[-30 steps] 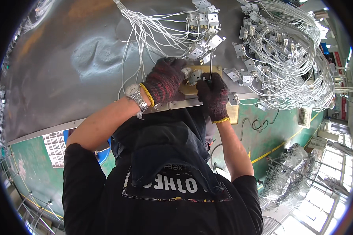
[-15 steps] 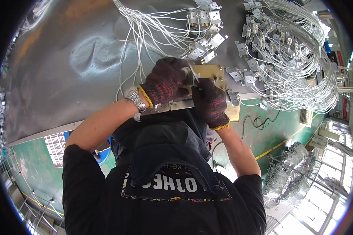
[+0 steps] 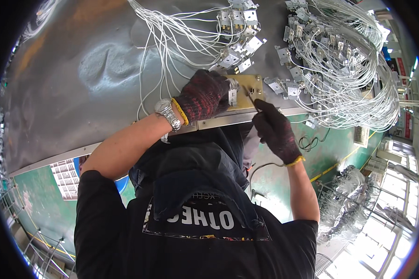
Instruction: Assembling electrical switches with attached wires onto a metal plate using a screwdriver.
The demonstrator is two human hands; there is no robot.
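My left hand [image 3: 204, 95], in a dark red-and-black knit glove with a yellow cuff, is closed on a small silver metal bracket [image 3: 233, 93]. The bracket is at the left part of a brass-coloured plate [image 3: 251, 82] on the near edge of the metal table. My right hand [image 3: 275, 131], gloved alike, is just off the table's edge, right of the plate. Its fingers are closed round a thin, dark, rod-like tool [image 3: 248, 95] that slants up and left over the plate. The tool's handle is mostly hidden by the glove, so its exact kind is unclear.
White wires with silver metal connectors [image 3: 239, 18] lie beyond my left hand. A larger tangled heap of wired connectors [image 3: 344, 65] is at the right and overhangs the edge. The metal table [image 3: 60, 102] has a straight near rim. A dark cable [image 3: 307, 145] lies on the green floor.
My right hand has drawn back from the plate, down and to the right, with the thin tool. More of the plate and bracket shows. My left hand has shifted slightly right.
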